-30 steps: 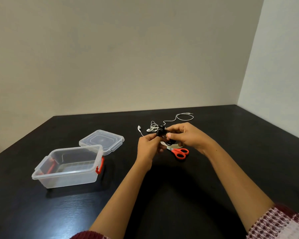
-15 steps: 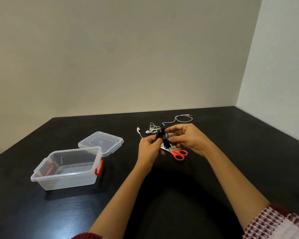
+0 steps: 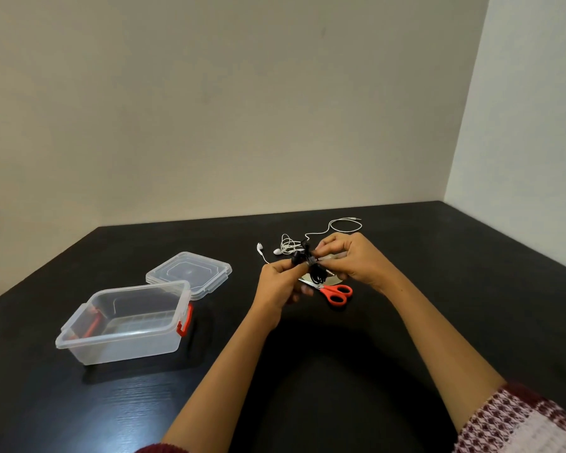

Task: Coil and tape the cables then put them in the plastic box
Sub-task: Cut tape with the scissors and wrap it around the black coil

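Head view: both hands hold a coiled black cable above the worktop, far centre.

The left hand (image 3: 280,282) pinches the black cable (image 3: 311,268) at its upper end, fingers curled round it. The right hand (image 3: 352,259) pinches the bundle's middle from the right; whether tape is between its fingers I cannot tell. The bundle looks light, soft and springy, so its loops would likely loosen if released; the best hold is across the waist, where all the loops cross. A white cable (image 3: 291,246) lies loose on the worktop (image 3: 471,289) just beyond the hands, thin and easily tangled. Scissors (image 3: 339,294) lie just below the hands. The open box (image 3: 121,349) sits well left, with its lid (image 3: 190,273) behind it.
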